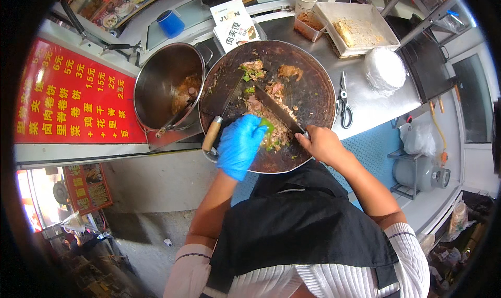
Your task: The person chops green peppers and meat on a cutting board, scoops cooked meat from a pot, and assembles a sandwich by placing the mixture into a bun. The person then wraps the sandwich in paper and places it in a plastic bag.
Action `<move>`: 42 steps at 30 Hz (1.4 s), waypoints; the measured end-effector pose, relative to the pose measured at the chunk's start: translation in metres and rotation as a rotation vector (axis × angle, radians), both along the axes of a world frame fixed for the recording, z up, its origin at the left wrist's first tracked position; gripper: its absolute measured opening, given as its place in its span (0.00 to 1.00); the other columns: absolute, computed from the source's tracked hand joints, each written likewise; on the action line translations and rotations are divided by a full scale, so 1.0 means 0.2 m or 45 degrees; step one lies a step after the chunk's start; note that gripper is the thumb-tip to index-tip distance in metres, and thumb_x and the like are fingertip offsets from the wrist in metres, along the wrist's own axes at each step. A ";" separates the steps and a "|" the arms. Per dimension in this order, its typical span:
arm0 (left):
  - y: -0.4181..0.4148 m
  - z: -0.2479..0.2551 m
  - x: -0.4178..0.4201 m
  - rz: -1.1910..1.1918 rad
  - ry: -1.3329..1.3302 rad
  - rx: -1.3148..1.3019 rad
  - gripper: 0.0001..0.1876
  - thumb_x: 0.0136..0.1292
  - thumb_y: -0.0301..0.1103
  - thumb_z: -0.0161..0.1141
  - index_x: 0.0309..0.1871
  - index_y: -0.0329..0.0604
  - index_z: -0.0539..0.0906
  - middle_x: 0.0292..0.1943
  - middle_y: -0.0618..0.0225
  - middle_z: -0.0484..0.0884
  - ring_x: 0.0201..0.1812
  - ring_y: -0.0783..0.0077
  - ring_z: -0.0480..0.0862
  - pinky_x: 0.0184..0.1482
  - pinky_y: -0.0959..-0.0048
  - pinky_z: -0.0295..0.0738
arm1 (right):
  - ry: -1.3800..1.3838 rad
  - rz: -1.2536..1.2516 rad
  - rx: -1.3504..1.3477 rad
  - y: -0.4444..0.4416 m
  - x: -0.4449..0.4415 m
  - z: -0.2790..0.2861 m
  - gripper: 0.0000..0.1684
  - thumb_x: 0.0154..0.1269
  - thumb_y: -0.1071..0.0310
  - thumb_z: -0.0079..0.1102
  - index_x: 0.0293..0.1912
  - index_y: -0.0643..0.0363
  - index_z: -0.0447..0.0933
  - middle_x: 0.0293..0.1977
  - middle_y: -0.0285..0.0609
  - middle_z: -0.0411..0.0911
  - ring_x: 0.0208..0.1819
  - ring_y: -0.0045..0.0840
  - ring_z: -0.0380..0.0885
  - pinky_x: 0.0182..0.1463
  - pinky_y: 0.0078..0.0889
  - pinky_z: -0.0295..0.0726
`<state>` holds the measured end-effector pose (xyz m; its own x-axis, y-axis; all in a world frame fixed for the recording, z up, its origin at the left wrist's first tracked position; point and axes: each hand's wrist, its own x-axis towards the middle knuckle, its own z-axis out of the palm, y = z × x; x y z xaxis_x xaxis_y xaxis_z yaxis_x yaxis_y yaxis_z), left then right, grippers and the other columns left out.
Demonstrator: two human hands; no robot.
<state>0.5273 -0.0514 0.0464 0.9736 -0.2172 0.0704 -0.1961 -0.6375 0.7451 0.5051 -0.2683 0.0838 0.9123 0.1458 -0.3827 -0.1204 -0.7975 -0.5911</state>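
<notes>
My left hand [239, 146], in a blue glove, holds a piece of green pepper [268, 128] over the round chopping block [315, 82]. In my bare right hand [323, 144] is the handle of a cleaver [276, 109]. Its dark blade slants across a heap of chopped meat [256, 105] mixed with green bits. Left of the heap lies a second cleaver, its wooden handle [212, 134] beside my gloved hand. Farther back on the block are a small mound of meat and pepper [253, 70] and a separate brown piece of meat [290, 71].
A deep metal pot [156, 82] stands against the block's left side. To the right, scissors [344, 106] and a plastic-wrapped white bundle [385, 71] lie on the steel counter [375, 110]. Behind are a pale tray [368, 14], a tub of red-brown seasoning [309, 26] and a blue cup [170, 23].
</notes>
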 end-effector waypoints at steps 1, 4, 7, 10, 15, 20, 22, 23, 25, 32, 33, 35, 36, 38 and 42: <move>-0.03 0.00 -0.01 0.010 -0.069 0.166 0.09 0.55 0.25 0.63 0.38 0.39 0.76 0.34 0.59 0.80 0.33 0.66 0.80 0.34 0.72 0.73 | -0.077 0.043 -0.076 0.01 0.01 -0.01 0.25 0.64 0.50 0.50 0.29 0.65 0.73 0.18 0.54 0.75 0.25 0.50 0.77 0.33 0.44 0.76; -0.04 -0.06 -0.04 0.061 -0.219 0.126 0.09 0.53 0.26 0.65 0.35 0.39 0.75 0.32 0.56 0.77 0.31 0.62 0.78 0.32 0.70 0.72 | -0.210 0.083 -0.092 0.05 -0.04 0.12 0.25 0.65 0.49 0.48 0.30 0.65 0.72 0.20 0.58 0.75 0.27 0.53 0.76 0.34 0.49 0.75; -0.07 -0.07 -0.06 0.140 -0.319 0.074 0.10 0.52 0.25 0.66 0.33 0.39 0.75 0.32 0.60 0.75 0.30 0.65 0.77 0.31 0.71 0.72 | -0.229 0.029 -0.087 0.13 -0.08 0.10 0.24 0.65 0.50 0.48 0.30 0.65 0.71 0.19 0.59 0.75 0.26 0.52 0.76 0.32 0.51 0.74; 0.00 -0.03 -0.13 0.146 -0.240 -0.238 0.09 0.52 0.23 0.65 0.33 0.39 0.75 0.32 0.63 0.72 0.28 0.68 0.76 0.32 0.73 0.73 | -0.258 0.044 -0.123 0.12 -0.07 -0.04 0.24 0.65 0.50 0.48 0.29 0.64 0.72 0.20 0.58 0.75 0.26 0.51 0.77 0.32 0.50 0.75; 0.09 -0.08 -0.16 -0.031 -0.165 -0.134 0.07 0.54 0.20 0.63 0.34 0.40 0.78 0.34 0.66 0.73 0.32 0.74 0.77 0.35 0.76 0.73 | -0.226 0.077 -0.109 0.17 -0.11 0.10 0.24 0.66 0.50 0.47 0.31 0.64 0.74 0.20 0.58 0.76 0.27 0.51 0.77 0.33 0.50 0.75; 0.12 -0.14 -0.14 -0.050 0.017 -0.367 0.05 0.57 0.20 0.60 0.36 0.37 0.78 0.34 0.66 0.75 0.34 0.75 0.78 0.38 0.77 0.75 | -0.218 0.148 -0.132 0.12 -0.06 0.07 0.24 0.65 0.50 0.47 0.31 0.65 0.74 0.19 0.57 0.75 0.27 0.52 0.77 0.33 0.50 0.75; 0.15 -0.14 -0.17 0.048 0.124 -0.543 0.06 0.57 0.20 0.59 0.37 0.38 0.78 0.34 0.64 0.75 0.34 0.72 0.78 0.38 0.75 0.74 | -0.161 0.107 -0.093 0.12 -0.08 0.15 0.23 0.65 0.51 0.48 0.31 0.64 0.73 0.19 0.58 0.74 0.27 0.52 0.76 0.33 0.50 0.73; 0.16 -0.15 -0.18 0.100 0.176 -0.631 0.06 0.57 0.20 0.59 0.37 0.38 0.78 0.34 0.63 0.75 0.34 0.70 0.78 0.38 0.74 0.73 | -0.132 0.089 -0.073 0.12 -0.08 0.16 0.23 0.65 0.51 0.48 0.31 0.64 0.72 0.19 0.58 0.73 0.28 0.53 0.75 0.33 0.50 0.73; 0.18 -0.16 -0.17 0.118 0.058 -0.628 0.07 0.57 0.20 0.59 0.38 0.38 0.77 0.34 0.63 0.75 0.34 0.69 0.78 0.38 0.74 0.74 | -0.141 0.114 -0.112 0.13 -0.09 0.13 0.22 0.65 0.51 0.49 0.31 0.63 0.72 0.19 0.57 0.73 0.27 0.52 0.75 0.32 0.50 0.72; 0.09 -0.04 -0.19 -0.144 -0.205 -0.084 0.09 0.54 0.23 0.63 0.39 0.40 0.78 0.36 0.61 0.77 0.37 0.61 0.79 0.41 0.69 0.75 | -0.250 0.181 -0.157 0.15 -0.08 0.00 0.23 0.65 0.51 0.48 0.30 0.63 0.73 0.19 0.57 0.75 0.26 0.51 0.76 0.32 0.50 0.74; 0.09 -0.07 -0.19 -0.146 -0.211 -0.068 0.09 0.54 0.23 0.63 0.39 0.40 0.78 0.36 0.61 0.77 0.37 0.61 0.79 0.41 0.69 0.75 | -0.293 0.204 -0.181 0.16 -0.06 -0.03 0.23 0.65 0.51 0.48 0.29 0.63 0.74 0.19 0.57 0.75 0.26 0.50 0.77 0.32 0.49 0.75; 0.11 -0.14 -0.19 -0.150 -0.224 -0.036 0.09 0.54 0.23 0.63 0.39 0.41 0.79 0.36 0.61 0.77 0.38 0.61 0.79 0.41 0.69 0.75 | -0.307 0.238 -0.172 0.14 -0.05 -0.02 0.23 0.64 0.51 0.48 0.28 0.63 0.74 0.19 0.55 0.75 0.25 0.49 0.77 0.31 0.49 0.75; 0.10 -0.10 -0.19 -0.134 -0.203 -0.012 0.09 0.54 0.24 0.63 0.38 0.41 0.79 0.36 0.61 0.78 0.38 0.61 0.80 0.41 0.68 0.75 | -0.278 0.250 -0.179 0.13 -0.05 0.07 0.23 0.64 0.51 0.48 0.28 0.63 0.74 0.19 0.55 0.76 0.25 0.49 0.77 0.31 0.49 0.75; 0.11 -0.11 -0.19 -0.137 -0.180 -0.017 0.08 0.54 0.24 0.63 0.38 0.41 0.79 0.36 0.61 0.78 0.38 0.61 0.80 0.41 0.68 0.75 | -0.269 0.271 -0.179 0.14 -0.04 0.05 0.23 0.64 0.51 0.48 0.28 0.63 0.74 0.19 0.55 0.76 0.25 0.49 0.77 0.31 0.49 0.75; 0.11 -0.10 -0.18 -0.181 -0.233 0.023 0.08 0.54 0.24 0.63 0.38 0.41 0.79 0.35 0.61 0.78 0.38 0.61 0.80 0.40 0.68 0.75 | -0.307 0.327 -0.177 0.11 0.00 -0.02 0.23 0.64 0.50 0.49 0.28 0.63 0.74 0.19 0.55 0.75 0.25 0.49 0.77 0.31 0.49 0.75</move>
